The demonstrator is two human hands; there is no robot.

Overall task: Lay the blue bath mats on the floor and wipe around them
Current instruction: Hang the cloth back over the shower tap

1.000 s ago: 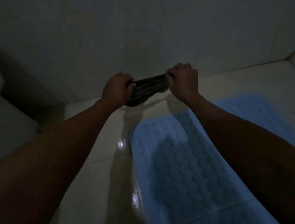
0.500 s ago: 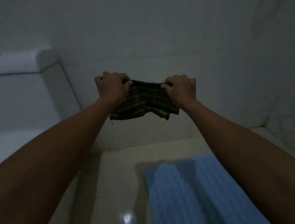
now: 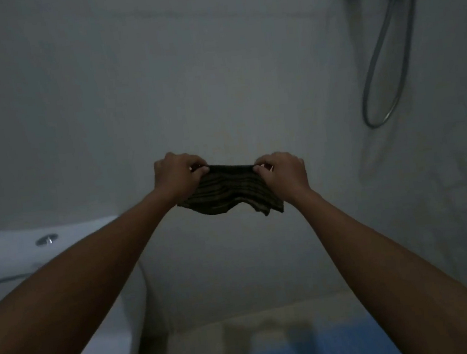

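Head view, dim light, looking at a plain wall with both arms stretched forward and raised.

Far left, low: white toilet tank point(image 3: 17, 254) with a metal flush button on its lid.

Centre-left: left hand point(image 3: 175, 174), closed, fingers and thumb pinching the left end of a dark striped cloth point(image 3: 228, 195). The cloth spans between the two hands, its long axis running left to right, top edge pulled fairly taut, lower edge sagging and ragged below. It hangs in the air in front of the wall, touching nothing but the hands.

Centre-right: right hand point(image 3: 282, 172), also closed, pinching the cloth's right end. The hands sit at nearly the same height, the right slightly lower.

Upper right: shower hose point(image 3: 380, 72) looping down from a wall fitting.

Bottom, centre to right: blue mat point(image 3: 313, 351) lying flat on the pale floor point(image 3: 200, 352), partly hidden behind the right forearm. Only one mat shows; a second cannot be confirmed.

Key relation: the floor to be wiped lies well below both hands, with the mat's visible left edge roughly beneath the cloth. Judgement: the mat looks laid; wiping requires bringing the cloth straight down, and neither hand is clearly nearer.
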